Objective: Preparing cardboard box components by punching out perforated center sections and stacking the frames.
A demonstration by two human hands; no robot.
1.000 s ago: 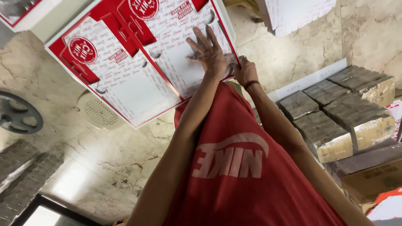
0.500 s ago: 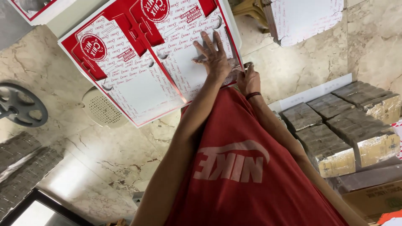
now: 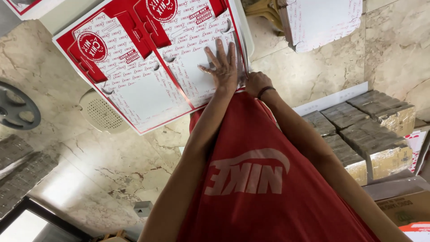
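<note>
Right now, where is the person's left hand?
In the head view, upper middle: the left hand lies flat on the red-and-white carton sheet, with the right hand just beside it.

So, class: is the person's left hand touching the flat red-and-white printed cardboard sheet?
Touching. The head view shows the left hand lying flat, fingers spread, on the cardboard sheet.

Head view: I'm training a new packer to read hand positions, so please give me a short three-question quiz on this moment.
1. Multiple choice: how does the left hand meet the red and white cardboard sheet?
A. Flat on it, fingers spread
B. Clenched in a fist on it
C. Held well clear of it
2. True or false: the right hand, curled at the sheet's edge, has a dark wristband at its wrist.
3. Fill in: the wrapped bundles lie on the person's ___ side.

Key: 1 A; 2 true; 3 right.
</note>
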